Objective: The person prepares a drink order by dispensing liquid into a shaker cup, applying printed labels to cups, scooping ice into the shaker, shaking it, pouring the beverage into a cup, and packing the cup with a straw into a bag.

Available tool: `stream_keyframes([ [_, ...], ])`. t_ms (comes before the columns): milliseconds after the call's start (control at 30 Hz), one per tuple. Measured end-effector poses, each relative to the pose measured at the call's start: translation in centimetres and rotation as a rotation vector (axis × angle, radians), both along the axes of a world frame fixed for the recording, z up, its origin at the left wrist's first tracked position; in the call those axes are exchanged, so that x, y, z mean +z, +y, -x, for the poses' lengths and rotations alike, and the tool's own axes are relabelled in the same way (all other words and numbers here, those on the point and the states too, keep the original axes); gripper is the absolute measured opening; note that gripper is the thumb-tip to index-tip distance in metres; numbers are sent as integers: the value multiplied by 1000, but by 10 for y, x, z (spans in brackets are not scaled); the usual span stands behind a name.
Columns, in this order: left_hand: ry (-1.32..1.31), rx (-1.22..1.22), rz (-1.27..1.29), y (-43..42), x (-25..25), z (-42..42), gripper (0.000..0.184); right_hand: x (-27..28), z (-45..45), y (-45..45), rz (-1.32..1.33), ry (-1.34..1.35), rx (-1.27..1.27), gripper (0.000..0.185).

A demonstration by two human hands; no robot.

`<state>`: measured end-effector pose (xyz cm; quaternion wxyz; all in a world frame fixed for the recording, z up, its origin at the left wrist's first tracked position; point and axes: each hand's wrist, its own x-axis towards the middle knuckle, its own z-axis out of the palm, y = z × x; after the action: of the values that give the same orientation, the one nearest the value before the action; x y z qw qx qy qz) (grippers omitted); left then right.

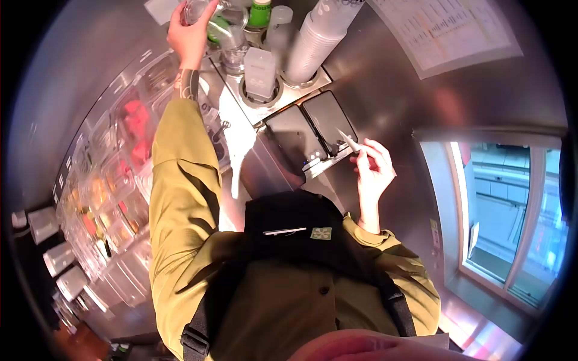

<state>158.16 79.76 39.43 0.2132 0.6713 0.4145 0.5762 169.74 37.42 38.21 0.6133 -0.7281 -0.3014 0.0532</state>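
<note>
My left hand (pixel 191 36) is raised at the top, its fingers closed round a clear plastic cup (pixel 195 11) beside other clear cups (pixel 232 51). Over the edge of two dark lidded bins (pixel 330 123), my right hand (pixel 374 165) pinches a slim pointed white object (pixel 350 142), perhaps a pen or marker; its exact kind is unclear. A tall stack of translucent cups (pixel 314 51) leans in a round counter holder between my hands, next to a frosted square container (pixel 260 72).
Clear containers of colourful food (pixel 120 174) line the left side. A green-labelled bottle (pixel 260 13) stands behind the cups. A printed sheet (pixel 442 33) lies at upper right, and a window (pixel 497 210) is at right. Small tongs (pixel 223 127) rest near the containers.
</note>
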Motion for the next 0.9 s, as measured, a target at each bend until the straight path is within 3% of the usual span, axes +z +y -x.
stream_keyframes([
  [67, 114, 17, 190, -25, 27, 8, 79, -8, 1, -11, -126, 61, 74, 12],
  [233, 419, -26, 83, -11, 29, -16, 88, -20, -9, -59, -97, -164, 135, 12],
  [300, 635, 39, 66, -23, 41, -20, 89, -18, -2, -77, -92, -51, 75, 11],
  [367, 661, 72, 97, -24, 41, -17, 88, -12, 5, -97, -39, 22, 26, 8],
  [500, 514, -31, -22, 21, 5, -7, 83, -10, 10, -82, 88, -492, 43, 9],
  [567, 382, -37, -158, 37, -2, -1, 81, 4, 25, -49, -79, 42, 234, 15],
  [600, 361, -3, -194, 43, -2, 4, 78, -2, 24, -29, -91, 90, 311, 18],
  [700, -220, -307, 325, 26, 26, 31, 69, -11, 30, 47, -107, 162, 523, 25],
  [733, -355, -351, 365, 26, 27, 43, 53, -15, 34, 76, -123, 198, 593, 24],
  [833, -511, -499, 475, -10, 44, 84, 41, 0, 53, 142, 55, 383, 801, 28],
  [900, -605, -548, 496, -28, 46, 100, 37, 10, 69, 170, 32, 376, 819, 33],
])
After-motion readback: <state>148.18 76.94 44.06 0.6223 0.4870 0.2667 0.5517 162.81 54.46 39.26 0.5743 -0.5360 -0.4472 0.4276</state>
